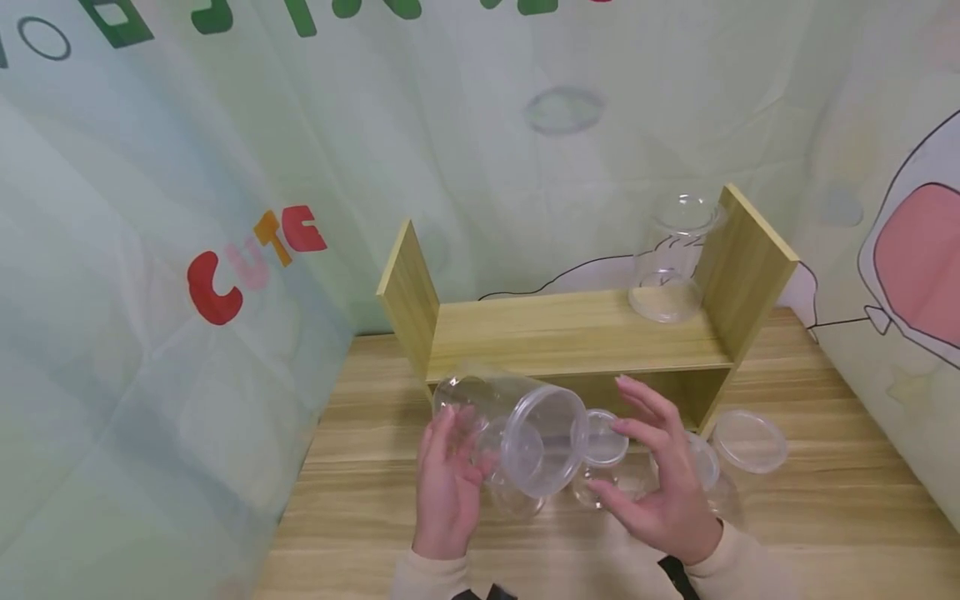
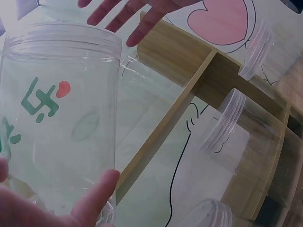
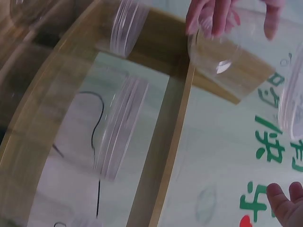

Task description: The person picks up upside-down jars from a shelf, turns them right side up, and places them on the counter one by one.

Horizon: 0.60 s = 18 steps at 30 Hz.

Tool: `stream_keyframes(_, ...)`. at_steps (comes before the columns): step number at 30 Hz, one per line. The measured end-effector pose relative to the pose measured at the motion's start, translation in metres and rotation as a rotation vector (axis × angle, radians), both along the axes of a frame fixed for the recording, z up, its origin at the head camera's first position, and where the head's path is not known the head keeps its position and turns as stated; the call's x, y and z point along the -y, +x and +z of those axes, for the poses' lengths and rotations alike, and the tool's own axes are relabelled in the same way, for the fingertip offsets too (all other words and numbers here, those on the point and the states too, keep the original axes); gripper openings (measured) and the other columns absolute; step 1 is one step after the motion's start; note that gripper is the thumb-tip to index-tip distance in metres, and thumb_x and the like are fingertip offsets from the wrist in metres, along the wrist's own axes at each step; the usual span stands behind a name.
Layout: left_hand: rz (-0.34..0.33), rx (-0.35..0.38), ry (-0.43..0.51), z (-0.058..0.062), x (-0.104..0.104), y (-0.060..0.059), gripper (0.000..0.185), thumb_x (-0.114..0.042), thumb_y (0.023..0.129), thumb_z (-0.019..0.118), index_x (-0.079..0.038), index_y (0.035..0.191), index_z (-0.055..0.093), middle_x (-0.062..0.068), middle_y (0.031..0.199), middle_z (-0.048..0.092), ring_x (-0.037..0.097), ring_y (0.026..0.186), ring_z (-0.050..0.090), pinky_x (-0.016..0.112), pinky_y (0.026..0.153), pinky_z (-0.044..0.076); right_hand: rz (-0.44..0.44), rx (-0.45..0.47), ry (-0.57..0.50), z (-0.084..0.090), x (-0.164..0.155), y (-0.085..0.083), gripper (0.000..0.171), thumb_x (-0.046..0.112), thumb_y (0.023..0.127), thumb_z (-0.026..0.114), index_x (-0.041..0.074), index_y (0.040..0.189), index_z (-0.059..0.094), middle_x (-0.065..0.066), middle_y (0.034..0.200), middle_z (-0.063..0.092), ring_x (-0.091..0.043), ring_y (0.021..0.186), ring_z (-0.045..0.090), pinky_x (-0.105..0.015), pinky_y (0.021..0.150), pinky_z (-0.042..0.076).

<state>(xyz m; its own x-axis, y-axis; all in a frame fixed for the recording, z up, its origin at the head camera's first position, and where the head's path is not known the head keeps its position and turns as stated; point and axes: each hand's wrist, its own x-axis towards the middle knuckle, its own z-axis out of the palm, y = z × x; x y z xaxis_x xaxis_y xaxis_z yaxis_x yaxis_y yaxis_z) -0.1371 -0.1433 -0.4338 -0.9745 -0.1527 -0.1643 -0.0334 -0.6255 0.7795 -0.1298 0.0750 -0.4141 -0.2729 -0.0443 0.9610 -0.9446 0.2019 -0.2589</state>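
The left hand [image 1: 448, 487] grips a clear cylindrical plastic jar [image 1: 508, 425]; the right hand [image 1: 667, 475] is empty, fingers spread. Probably light, stiff, slippery: hold mid-body.

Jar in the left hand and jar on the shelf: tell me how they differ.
Pose: the held jar is tipped sideways, while the shelf jar stands upright. Support: the left hand holds the held jar, while the shelf jar rests on the wooden shelf. Both are clear, cylindrical jars.

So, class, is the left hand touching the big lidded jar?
Touching: the head view shows the left hand gripping the big lidded jar, fingers visible through its clear wall.
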Motion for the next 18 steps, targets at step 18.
stream_keyframes(18,-0.143,0.008,0.137,-0.004,-0.014,0.016,0.026,-0.040,0.102,0.051,-0.015,0.100,0.051,0.006,0.111,0.062,0.019,0.091,0.067,0.029,0.074,0.056,0.083,-0.103,0.080,-0.001,0.026,0.005,0.058,0.036,0.083,0.081,-0.009,0.112,0.059,-0.039,0.131,0.043,-0.044,0.132,0.040,-0.041,0.110,0.035)
